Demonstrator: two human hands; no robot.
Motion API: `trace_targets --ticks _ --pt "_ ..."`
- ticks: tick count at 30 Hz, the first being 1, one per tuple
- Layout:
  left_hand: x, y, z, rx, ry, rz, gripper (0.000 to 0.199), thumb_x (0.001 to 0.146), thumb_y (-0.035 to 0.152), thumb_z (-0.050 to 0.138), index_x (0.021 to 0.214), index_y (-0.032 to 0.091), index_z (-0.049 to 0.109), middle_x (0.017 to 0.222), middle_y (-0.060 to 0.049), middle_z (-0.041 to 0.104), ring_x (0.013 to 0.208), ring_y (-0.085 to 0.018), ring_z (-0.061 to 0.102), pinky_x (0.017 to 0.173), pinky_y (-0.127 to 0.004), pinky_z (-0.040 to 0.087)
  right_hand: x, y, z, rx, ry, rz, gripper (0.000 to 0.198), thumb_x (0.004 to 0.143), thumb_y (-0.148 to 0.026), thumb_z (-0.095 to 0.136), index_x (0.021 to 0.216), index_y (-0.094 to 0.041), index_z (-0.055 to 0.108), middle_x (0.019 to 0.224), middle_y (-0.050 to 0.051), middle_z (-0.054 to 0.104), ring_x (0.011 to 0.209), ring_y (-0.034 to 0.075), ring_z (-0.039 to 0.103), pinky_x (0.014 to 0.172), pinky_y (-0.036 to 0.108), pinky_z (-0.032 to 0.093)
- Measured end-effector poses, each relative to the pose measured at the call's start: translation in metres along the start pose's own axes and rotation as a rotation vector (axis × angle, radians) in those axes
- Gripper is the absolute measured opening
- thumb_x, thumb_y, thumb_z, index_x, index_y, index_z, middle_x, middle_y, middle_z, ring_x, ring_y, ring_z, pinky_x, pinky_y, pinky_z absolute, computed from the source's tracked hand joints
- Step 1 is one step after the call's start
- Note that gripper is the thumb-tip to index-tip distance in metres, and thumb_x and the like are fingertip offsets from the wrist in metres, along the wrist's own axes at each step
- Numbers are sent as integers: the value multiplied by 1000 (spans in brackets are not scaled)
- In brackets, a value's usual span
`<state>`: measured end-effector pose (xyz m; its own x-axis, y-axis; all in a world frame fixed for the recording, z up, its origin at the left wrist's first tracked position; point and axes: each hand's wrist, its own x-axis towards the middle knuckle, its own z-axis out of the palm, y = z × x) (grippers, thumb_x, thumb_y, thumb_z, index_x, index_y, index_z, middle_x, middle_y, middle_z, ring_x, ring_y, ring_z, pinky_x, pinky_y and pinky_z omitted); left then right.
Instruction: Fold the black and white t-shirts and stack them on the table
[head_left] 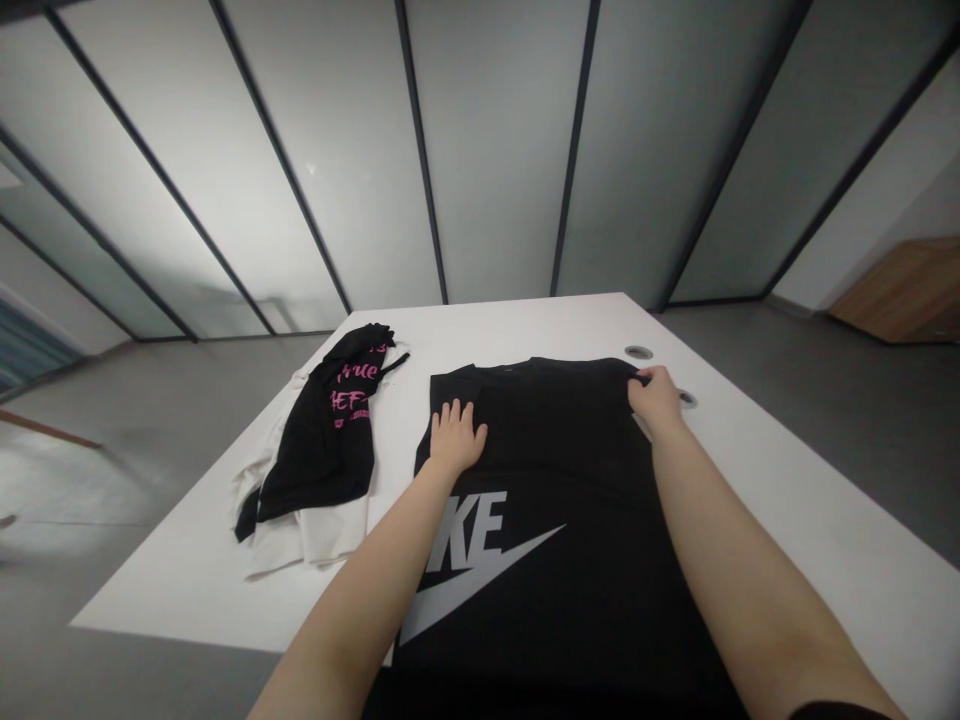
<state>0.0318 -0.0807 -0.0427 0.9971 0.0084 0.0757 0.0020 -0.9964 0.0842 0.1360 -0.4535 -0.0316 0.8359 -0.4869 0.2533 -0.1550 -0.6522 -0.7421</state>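
Observation:
A black T-shirt (562, 430) with a large grey logo lies spread out in front of me, its neckline toward the far side. My left hand (457, 437) rests flat on its upper left part, fingers spread. At the upper right corner my right hand (655, 398) pinches the shirt's edge near the shoulder, with the fingers closed on the cloth. My left forearm covers part of the logo's lettering. The shirt's lower end runs out of view at the bottom.
A white table (480, 325) carries the shirt. To the left lies a black garment with pink lettering (322, 440) on top of white cloth (330, 530). Two round grommets (639, 353) are set in the tabletop at the right. Frosted glass panels (495, 150) stand behind.

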Motion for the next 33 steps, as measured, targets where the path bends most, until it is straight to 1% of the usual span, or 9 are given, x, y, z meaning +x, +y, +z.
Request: trace_targets --ticks 5,10,12,14,17,21,24,28,33 --pt "1 0 2 4 -5 -3 70 109 52 38 168 13 42 175 -18 37 163 -39 30 133 -55 26 -3 -37 -6 448 -285 -400 25 85 -44 75 93 -23 63 102 8 77 88 23 71 86 41 59" --pt "2 0 4 -2 3 -3 70 109 53 38 168 15 42 175 -17 36 163 -38 30 132 -55 26 -8 -60 -2 616 -158 -377 36 100 -60 57 96 -24 63 96 7 79 80 21 73 76 38 63" --pt "2 1 3 -5 7 -2 70 109 53 38 168 15 42 175 -17 36 163 -38 31 132 -55 27 -10 -58 7 506 -119 -371 37 102 -57 52 105 -24 67 105 11 80 92 25 75 86 44 64" --pt "1 2 2 -3 9 -2 70 109 53 38 168 15 42 175 -17 37 163 -38 32 132 -55 27 -16 -52 19 276 -145 -420 43 102 -52 49 123 -20 70 127 18 76 118 32 72 104 52 58" --pt "0 3 -1 -3 15 -1 70 109 52 39 167 14 43 174 -18 38 162 -39 32 132 -55 28 -33 -42 37 -171 -351 -487 62 102 -48 47 151 -12 60 162 23 55 152 40 49 125 57 39" --pt "-1 3 -3 -11 10 -2 69 109 52 39 167 14 44 174 -18 38 163 -38 32 132 -55 28 -52 -38 51 -546 -610 -459 72 104 -57 45 166 -19 47 176 16 34 161 48 29 128 69 26" --pt "-1 3 -2 -6 13 -2 69 109 52 40 167 15 44 174 -17 38 163 -38 32 131 -55 28 -56 -41 54 -563 -644 -518 71 104 -60 47 166 -24 48 177 14 34 161 50 27 128 71 23" --pt "0 2 -1 3 16 -2 69 109 52 39 167 15 43 175 -17 38 163 -38 32 131 -55 28 -54 -44 55 -457 -568 -587 65 109 -57 37 158 -20 58 175 14 38 162 47 28 130 65 23" --pt "-1 3 -2 1 10 1 69 109 52 37 167 15 43 175 -17 37 163 -38 32 132 -55 27 -52 -38 57 -489 -563 -540 71 110 -55 33 168 -14 43 178 19 30 163 44 28 130 60 26"
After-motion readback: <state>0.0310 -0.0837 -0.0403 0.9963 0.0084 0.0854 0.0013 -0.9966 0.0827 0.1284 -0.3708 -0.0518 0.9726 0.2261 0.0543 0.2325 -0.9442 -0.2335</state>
